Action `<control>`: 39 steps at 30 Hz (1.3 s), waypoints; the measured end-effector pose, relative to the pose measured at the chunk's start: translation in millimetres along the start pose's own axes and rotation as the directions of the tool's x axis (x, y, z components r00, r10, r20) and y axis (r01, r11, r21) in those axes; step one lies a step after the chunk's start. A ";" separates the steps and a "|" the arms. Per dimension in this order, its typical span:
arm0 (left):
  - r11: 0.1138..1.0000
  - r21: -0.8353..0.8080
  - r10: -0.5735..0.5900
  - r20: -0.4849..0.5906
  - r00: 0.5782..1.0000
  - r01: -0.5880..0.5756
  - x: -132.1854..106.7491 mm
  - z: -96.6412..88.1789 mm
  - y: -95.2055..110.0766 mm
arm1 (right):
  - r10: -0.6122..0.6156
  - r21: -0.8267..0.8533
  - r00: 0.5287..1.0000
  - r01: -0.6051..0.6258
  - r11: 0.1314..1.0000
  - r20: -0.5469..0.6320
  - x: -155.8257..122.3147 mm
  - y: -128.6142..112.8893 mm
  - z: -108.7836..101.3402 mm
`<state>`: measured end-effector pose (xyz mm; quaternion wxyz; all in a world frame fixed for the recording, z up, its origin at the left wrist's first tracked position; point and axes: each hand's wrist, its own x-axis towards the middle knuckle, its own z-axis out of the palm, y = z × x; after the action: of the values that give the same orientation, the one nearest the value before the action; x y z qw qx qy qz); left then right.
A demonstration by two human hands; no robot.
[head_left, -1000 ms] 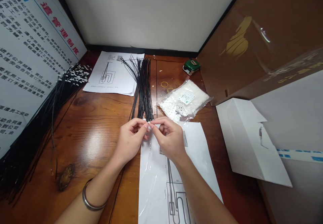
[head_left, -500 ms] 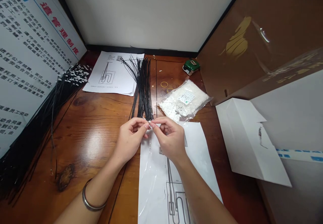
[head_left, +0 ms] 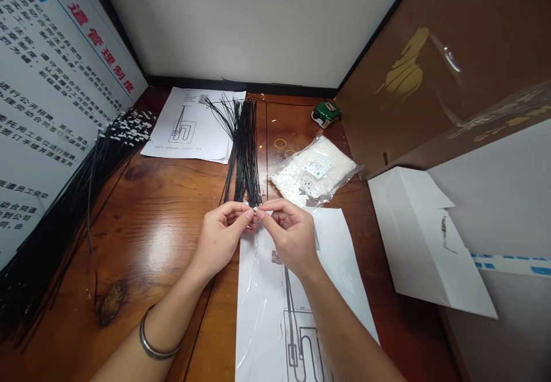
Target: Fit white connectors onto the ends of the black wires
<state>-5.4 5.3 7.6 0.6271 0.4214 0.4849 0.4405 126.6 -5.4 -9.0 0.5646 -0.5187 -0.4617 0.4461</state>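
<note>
My left hand [head_left: 226,234] and my right hand [head_left: 289,232] meet fingertip to fingertip, each closed in a pinch. Between the tips shows a small white connector [head_left: 255,210], largely covered by the fingers. Whether a wire end sits in it is too small to tell. Just beyond the fingers lies a bundle of black wires [head_left: 245,152], its near ends reaching the hands. A clear bag of white connectors [head_left: 321,167] rests to the right of the bundle. Under my right hand is a printed drawing sheet [head_left: 344,267] in a clear cover.
Black wires with white ends [head_left: 129,127] are heaped along the left panel. Drawing papers [head_left: 167,147] lie behind the bundle. A green tape measure [head_left: 326,113] and rubber bands [head_left: 280,144] are at the back. A folded white card [head_left: 422,233] and brown box [head_left: 430,72] stand right.
Both hands stay almost in place, with slight finger movement around the white connector. A little more of it shows between the tips now. The surroundings are unchanged.
</note>
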 end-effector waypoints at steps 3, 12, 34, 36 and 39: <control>1.000 0.011 0.007 0.006 1.000 -0.007 0.1 -0.8 -0.4 | 0.030 0.002 0.999 -0.030 1.000 -0.029 1.0 -2.2 -0.3; 0.999 0.035 0.023 0.008 1.000 -0.023 -0.8 0.1 -0.5 | 0.023 -0.023 1.000 -0.023 0.999 0.004 0.2 -1.4 -1.1; 0.997 0.078 0.028 0.004 1.000 -0.028 -1.7 -0.1 1.9 | 0.054 -0.047 0.998 -0.053 0.997 0.025 -2.6 -1.1 -0.7; 0.996 0.081 0.028 0.004 1.000 -0.029 -1.6 -0.3 2.0 | 0.054 -0.046 0.998 -0.053 0.998 0.024 -2.5 -0.9 -0.8; 0.996 0.082 0.032 0.011 0.999 -0.033 -1.4 -0.7 1.4 | 0.043 -0.046 0.999 -0.042 0.998 0.024 -1.9 -1.1 -0.9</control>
<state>-6.6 4.4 9.1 0.6043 0.4567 0.4926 0.4284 127.2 -7.5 -8.0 0.5373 -0.5354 -0.4675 0.4539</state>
